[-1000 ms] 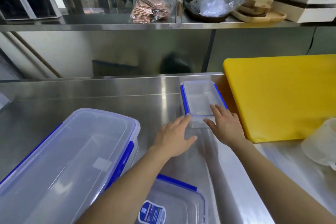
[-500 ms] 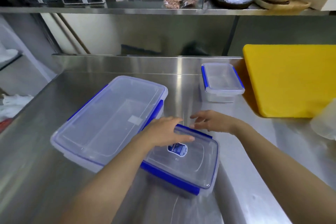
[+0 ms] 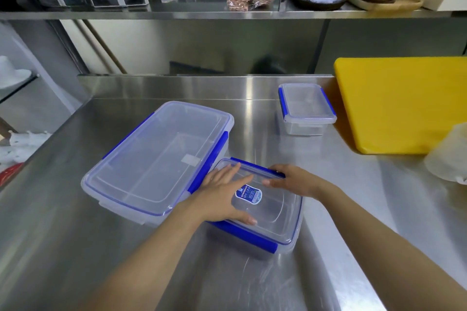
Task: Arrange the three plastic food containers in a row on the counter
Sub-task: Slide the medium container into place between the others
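Three clear plastic containers with blue latches stood on the stainless steel counter (image 3: 341,197). The large container (image 3: 156,156) sat toward the counter's left side, lid on, its long axis running diagonally from the near left toward the back. The medium container (image 3: 273,217), bearing a blue and white label (image 3: 248,194) on its lid, lay near the middle of the counter toward the front edge, touching or just beside the large one's right long side — the pictures did not settle which.

The left hand (image 3: 222,195) lay flat on the medium container's lid, fingers spread wide and extended, thumb reaching toward the near blue latch. The right hand (image 3: 290,180) rested at the lid's far edge, fingers curled loosely over the rim and latch; whether they gripped it firmly could not be told.

The small container (image 3: 307,108) stood well apart from the other two, toward the back edge of the counter, lid on, just beside the left edge of a yellow cutting board (image 3: 404,106) occupying the back right of the counter. A translucent white object (image 3: 449,159) showed at the right edge — its kind could not be determined.
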`<state>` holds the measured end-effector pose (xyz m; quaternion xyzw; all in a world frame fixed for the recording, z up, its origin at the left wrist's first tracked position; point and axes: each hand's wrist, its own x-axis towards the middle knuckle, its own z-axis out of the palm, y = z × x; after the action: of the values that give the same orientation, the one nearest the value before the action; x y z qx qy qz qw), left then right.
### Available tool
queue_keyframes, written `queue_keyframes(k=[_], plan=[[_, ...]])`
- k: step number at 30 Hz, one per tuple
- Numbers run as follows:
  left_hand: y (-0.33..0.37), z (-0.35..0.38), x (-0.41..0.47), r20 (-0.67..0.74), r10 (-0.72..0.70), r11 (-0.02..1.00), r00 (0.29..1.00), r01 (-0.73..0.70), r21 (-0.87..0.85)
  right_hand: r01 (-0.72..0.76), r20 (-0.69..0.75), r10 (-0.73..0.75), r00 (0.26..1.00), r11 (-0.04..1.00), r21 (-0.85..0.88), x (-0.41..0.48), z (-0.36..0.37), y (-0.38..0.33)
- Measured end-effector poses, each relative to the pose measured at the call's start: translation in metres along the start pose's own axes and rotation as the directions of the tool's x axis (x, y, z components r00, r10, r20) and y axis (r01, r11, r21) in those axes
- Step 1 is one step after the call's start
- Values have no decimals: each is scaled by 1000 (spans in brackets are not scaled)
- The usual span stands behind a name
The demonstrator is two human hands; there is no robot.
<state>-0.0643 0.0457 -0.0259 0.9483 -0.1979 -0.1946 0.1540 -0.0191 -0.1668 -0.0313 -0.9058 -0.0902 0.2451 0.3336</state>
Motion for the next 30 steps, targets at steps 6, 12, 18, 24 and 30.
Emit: queue_keyframes(k=[6,12,18,24,30], plan=[[9,5,2,-229,-94,995,969,87,-39,-106,-155,128,980,984,142,-8,-9,20],[21,24,19,-565,-264,964,781,199,-175,-242,-412,297,862,953,180,-6,4,31],[33,30,18,-453,-200,899,869,-21,-437,-12,-481,175,859,947,322,-13,9,29],[16,38,28,-202,-115,936,973,38,-350,51,-83,-30,996,960,275,-13,-5,36],[-5,24,45,-328,-136,925,935,1,-381,92,-49,-87,995,988,126,16,-13,37]])
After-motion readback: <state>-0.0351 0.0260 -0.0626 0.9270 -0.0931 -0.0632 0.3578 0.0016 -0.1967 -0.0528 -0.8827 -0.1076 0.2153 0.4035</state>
